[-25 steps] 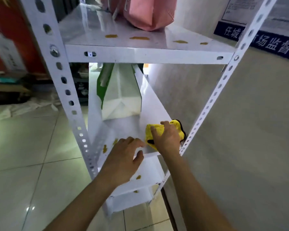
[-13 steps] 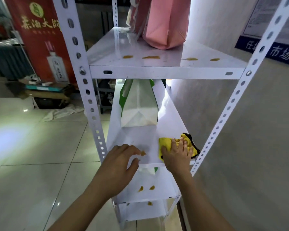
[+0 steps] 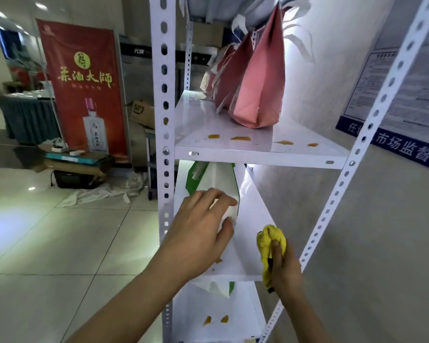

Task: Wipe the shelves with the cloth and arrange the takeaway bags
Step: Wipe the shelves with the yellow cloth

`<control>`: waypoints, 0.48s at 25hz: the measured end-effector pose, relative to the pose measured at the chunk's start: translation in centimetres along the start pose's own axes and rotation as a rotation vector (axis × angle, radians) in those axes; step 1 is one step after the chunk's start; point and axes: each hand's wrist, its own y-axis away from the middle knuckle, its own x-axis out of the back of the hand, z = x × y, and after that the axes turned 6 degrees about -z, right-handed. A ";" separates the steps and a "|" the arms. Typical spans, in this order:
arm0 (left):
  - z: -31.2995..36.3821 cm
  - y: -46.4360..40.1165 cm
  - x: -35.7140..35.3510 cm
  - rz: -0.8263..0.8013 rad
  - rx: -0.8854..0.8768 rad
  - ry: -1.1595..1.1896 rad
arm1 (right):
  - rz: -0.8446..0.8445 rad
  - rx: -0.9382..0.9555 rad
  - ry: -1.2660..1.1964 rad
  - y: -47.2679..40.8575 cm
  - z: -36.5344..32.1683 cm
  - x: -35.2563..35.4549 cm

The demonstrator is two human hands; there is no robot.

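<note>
A white metal shelf unit [image 3: 258, 157] stands against the wall. On its middle shelf [image 3: 248, 246] stands a white and green takeaway bag [image 3: 218, 177]; my left hand [image 3: 203, 226] grips its lower front corner. My right hand [image 3: 282, 266] holds a bunched yellow cloth [image 3: 270, 243] just above the shelf's front right corner. Pink takeaway bags [image 3: 255, 90] stand on the upper shelf [image 3: 201, 125], which has orange stains [image 3: 240, 138] along its front. More orange stains [image 3: 216, 319] mark the lower shelf, where another white and green bag [image 3: 221, 288] shows under the middle shelf.
A grey wall with a blue notice board [image 3: 406, 134] runs along the right side. On the left, a red banner [image 3: 84, 90], cardboard boxes [image 3: 141, 112], a black case [image 3: 72, 179] and white rags [image 3: 104, 194] sit on the tiled floor.
My left hand moved from the shelf's front edge up onto the white and green bag. My right hand lifted the cloth off the shelf and bunched it. My view tilted upward.
</note>
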 end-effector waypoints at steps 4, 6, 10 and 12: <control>0.5 -1.1 2.5 0.237 0.006 -0.111 | 0.134 0.141 -0.132 1.5 -9.5 6.0; 0.4 -1.5 3.3 0.285 0.031 -0.147 | 0.247 0.367 -0.099 1.6 -15.5 8.9; -0.8 -2.0 4.2 0.282 0.038 -0.167 | 0.267 0.735 -0.056 -0.8 -25.5 10.1; -1.7 -1.9 4.5 0.266 0.040 -0.157 | 0.239 0.792 0.050 -3.1 -29.0 8.4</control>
